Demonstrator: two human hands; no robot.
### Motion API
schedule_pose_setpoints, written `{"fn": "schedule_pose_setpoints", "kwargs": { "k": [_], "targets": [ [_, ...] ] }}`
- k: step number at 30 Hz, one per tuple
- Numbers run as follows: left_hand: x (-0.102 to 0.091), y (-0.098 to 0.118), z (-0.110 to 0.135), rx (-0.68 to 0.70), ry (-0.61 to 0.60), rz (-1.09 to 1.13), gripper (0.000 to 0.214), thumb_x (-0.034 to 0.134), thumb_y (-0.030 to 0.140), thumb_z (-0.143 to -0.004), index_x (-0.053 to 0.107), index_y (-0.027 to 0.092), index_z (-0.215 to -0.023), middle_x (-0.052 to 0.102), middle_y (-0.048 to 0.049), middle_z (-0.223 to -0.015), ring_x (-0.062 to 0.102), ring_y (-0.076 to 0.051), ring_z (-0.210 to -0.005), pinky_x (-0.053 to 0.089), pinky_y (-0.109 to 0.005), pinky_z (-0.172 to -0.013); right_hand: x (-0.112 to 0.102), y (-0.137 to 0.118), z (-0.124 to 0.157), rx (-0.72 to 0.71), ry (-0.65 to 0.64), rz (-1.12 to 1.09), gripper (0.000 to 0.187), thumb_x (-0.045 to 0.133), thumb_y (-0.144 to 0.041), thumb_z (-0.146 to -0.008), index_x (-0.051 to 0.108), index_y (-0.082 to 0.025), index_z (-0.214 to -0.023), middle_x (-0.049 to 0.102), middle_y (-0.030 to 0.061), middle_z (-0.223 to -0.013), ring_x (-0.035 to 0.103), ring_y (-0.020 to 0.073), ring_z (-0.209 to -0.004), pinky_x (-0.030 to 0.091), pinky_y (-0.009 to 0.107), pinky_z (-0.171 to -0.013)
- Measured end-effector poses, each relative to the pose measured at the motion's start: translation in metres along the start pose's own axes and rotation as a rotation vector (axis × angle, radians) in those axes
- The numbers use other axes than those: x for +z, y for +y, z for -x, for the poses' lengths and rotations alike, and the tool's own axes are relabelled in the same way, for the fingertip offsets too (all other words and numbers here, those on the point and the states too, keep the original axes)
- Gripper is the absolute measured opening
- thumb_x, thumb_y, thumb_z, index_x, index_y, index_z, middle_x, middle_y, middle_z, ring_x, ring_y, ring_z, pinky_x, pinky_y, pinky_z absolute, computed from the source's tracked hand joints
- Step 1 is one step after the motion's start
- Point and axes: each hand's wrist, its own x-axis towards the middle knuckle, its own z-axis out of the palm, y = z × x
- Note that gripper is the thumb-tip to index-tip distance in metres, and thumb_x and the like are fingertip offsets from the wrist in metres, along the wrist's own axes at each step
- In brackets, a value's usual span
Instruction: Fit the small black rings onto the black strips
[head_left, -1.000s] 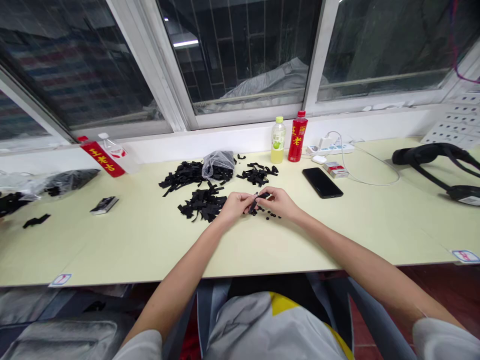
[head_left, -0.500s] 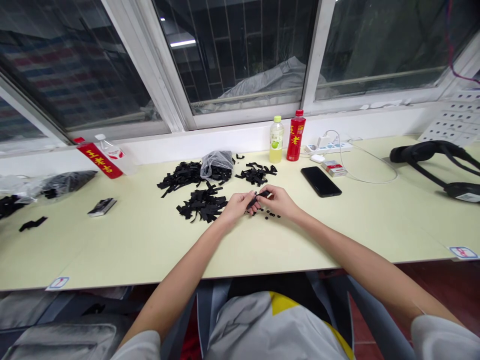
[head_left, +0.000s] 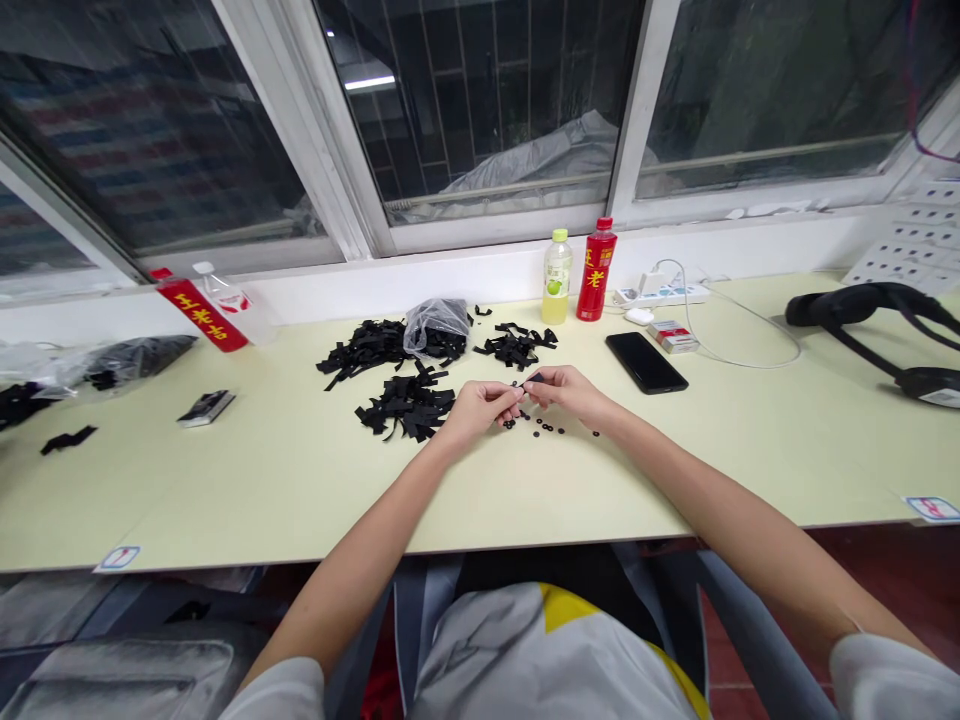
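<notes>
A pale yellow-green table [head_left: 262, 500] spans the scene, its far edge along a white window ledge. At the far left lies a clear plastic bag [head_left: 146, 355], its walls crumpled over a dark mass of pieces. Left of centre, a loose far heap of black strips [head_left: 367, 347] spreads out, flat, short and matt, some curled or bent. A smaller see-through bag [head_left: 437, 325] rests at the right of this heap, dark inside.

Along the far side stand bottles: a red one [head_left: 596, 270], its wrapper hiding the contents, and just left of it a green-capped one [head_left: 555, 290] with pale yellow liquid in its lower part. Farther left, another red bottle [head_left: 201, 315] is beside a clear, white-capped bottle [head_left: 236, 312] whose filling I cannot make out.

The left hand [head_left: 480, 408] and right hand [head_left: 566, 392] meet near the centre, just right of the near heap [head_left: 405, 405]. Both are closed in a pinch on one black strip [head_left: 535, 379], held above the table between the fingertips; it is narrow, dark and partly covered by the fingers. Smallest of all, little black rings [head_left: 561, 431] lie scattered under and near the hands, several with visible centre holes.
</notes>
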Motion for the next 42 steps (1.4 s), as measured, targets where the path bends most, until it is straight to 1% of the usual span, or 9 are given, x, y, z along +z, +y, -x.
{"fn": "schedule_pose_setpoints", "kwargs": {
  "k": [7,15,21,25,28,31,34,39,42],
  "targets": [
    [0.003,0.005,0.001,0.014,0.032,0.002,0.056,0.109,0.071,-0.096,0.093,0.018,-0.089,0.084,-0.0088,-0.083,0.064,-0.017,-0.07,0.055,-0.033,-0.067,-0.003,0.001,-0.001,0.008,0.063,0.022,0.059,0.113,-0.075,-0.074,0.087,-0.025,-0.091,0.084,0.0049,-0.088,0.065,0.0208,-0.079,0.058,0.039,-0.08],
    [0.003,0.014,0.005,0.051,-0.106,-0.06,0.053,0.102,0.071,-0.103,0.091,0.019,-0.095,0.082,-0.0084,-0.09,0.068,-0.02,-0.08,0.061,-0.035,-0.076,-0.008,0.001,-0.003,-0.007,0.078,0.084,0.068,0.108,-0.087,-0.077,0.079,-0.026,-0.083,0.083,0.0056,-0.084,0.062,0.0203,-0.077,0.057,0.038,-0.078],
    [0.004,0.02,0.011,0.145,-0.018,-0.072,0.052,0.104,0.073,-0.099,0.098,0.021,-0.099,0.086,-0.0169,-0.127,0.073,-0.026,-0.1,0.061,-0.037,-0.084,0.001,0.003,-0.002,-0.024,0.024,0.136,0.065,0.103,-0.086,-0.081,0.082,-0.025,-0.086,0.082,0.0056,-0.084,0.066,0.0232,-0.081,0.056,0.038,-0.077],
    [0.003,0.018,0.01,0.119,-0.034,-0.08,0.056,0.105,0.075,-0.097,0.097,0.02,-0.095,0.089,-0.0151,-0.108,0.074,-0.03,-0.101,0.06,-0.04,-0.086,0.007,0.006,0.0,-0.032,-0.02,0.194,0.054,0.096,-0.077,-0.088,0.084,-0.024,-0.087,0.08,0.0038,-0.082,0.07,0.0254,-0.084,0.059,0.039,-0.082],
    [-0.001,0.012,0.005,0.09,0.025,-0.055,0.058,0.104,0.076,-0.097,0.095,0.019,-0.096,0.085,-0.0108,-0.094,0.07,-0.027,-0.092,0.059,-0.039,-0.084,0.005,0.006,-0.001,-0.067,0.057,0.337,0.035,0.091,-0.058,-0.097,0.088,-0.024,-0.09,0.09,0.0074,-0.095,0.075,0.0278,-0.092,0.061,0.04,-0.088],
    [-0.005,0.007,0.0,0.075,0.108,-0.004,0.056,0.106,0.074,-0.097,0.093,0.019,-0.096,0.085,-0.0099,-0.095,0.069,-0.024,-0.088,0.061,-0.039,-0.084,-0.003,0.004,-0.003,-0.115,0.126,0.516,0.015,0.091,-0.036,-0.097,0.089,-0.025,-0.087,0.094,0.0108,-0.103,0.078,0.0305,-0.097,0.062,0.043,-0.095],
    [-0.008,0.003,-0.004,0.069,0.148,0.015,0.056,0.109,0.073,-0.095,0.093,0.02,-0.096,0.085,-0.0094,-0.093,0.068,-0.024,-0.086,0.061,-0.04,-0.084,-0.013,-0.001,-0.003,-0.124,0.06,0.585,0.01,0.093,-0.028,-0.093,0.09,-0.025,-0.083,0.093,0.0098,-0.098,0.08,0.0306,-0.095,0.062,0.042,-0.095],
    [-0.007,0.0,-0.007,0.057,0.174,0.006,0.059,0.111,0.076,-0.091,0.091,0.02,-0.092,0.083,-0.0088,-0.089,0.066,-0.023,-0.083,0.059,-0.039,-0.08,-0.025,-0.004,-0.001,-0.039,-0.196,0.517,0.012,0.1,-0.036,-0.085,0.094,-0.026,-0.084,0.091,0.0045,-0.085,0.079,0.0272,-0.081,0.06,0.037,-0.081],
    [-0.006,0.0,-0.006,0.046,0.175,-0.015,0.057,0.108,0.075,-0.093,0.091,0.02,-0.093,0.083,-0.0087,-0.089,0.064,-0.022,-0.08,0.058,-0.038,-0.077,-0.026,-0.003,-0.001,-0.034,-0.239,0.525,0.013,0.102,-0.035,-0.08,0.092,-0.026,-0.081,0.089,0.0032,-0.081,0.079,0.0266,-0.078,0.06,0.036,-0.078]
  ]
}}
